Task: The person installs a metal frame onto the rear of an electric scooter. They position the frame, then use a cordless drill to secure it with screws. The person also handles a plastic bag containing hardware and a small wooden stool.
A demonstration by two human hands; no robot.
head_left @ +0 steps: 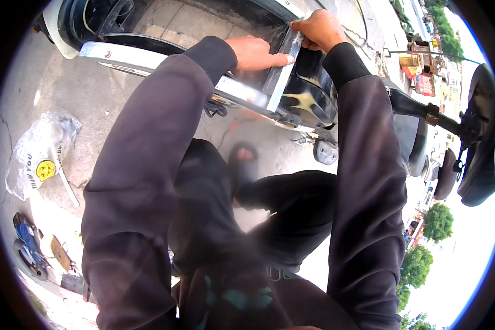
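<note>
The silver strip [283, 69] served as the landmark. Directly left of it the left hand [256, 53] lay flat against the panel, and at its upper end the right hand [320, 28] gripped the edge, so both sides of the strip were taken. Below it the glossy black body panel [308, 96] bulged outward and blocked any approach from that side. Left of the strip, a long chrome rail [148, 59] ran across the way. Far below and left of the strip, bare concrete ground [93, 99] lay open as far as the crumpled plastic bag [41, 154].
</note>
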